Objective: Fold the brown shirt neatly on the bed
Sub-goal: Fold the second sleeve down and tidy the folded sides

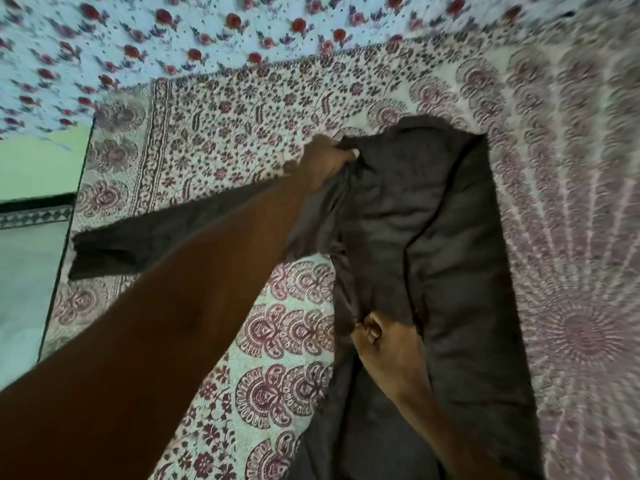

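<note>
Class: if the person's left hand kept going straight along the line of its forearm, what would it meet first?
Probably only the maroon-patterned bedspread beyond the left hand, which grips the brown shirt; depth is unclear.

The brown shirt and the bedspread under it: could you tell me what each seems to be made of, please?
The brown shirt looks like a soft, thin woven cloth, perhaps cotton, with a matte finish: it creases and bunches where the left hand grips it. The bedspread looks like printed cotton with a floral block pattern; its finer texture is too blurred to tell.
</note>
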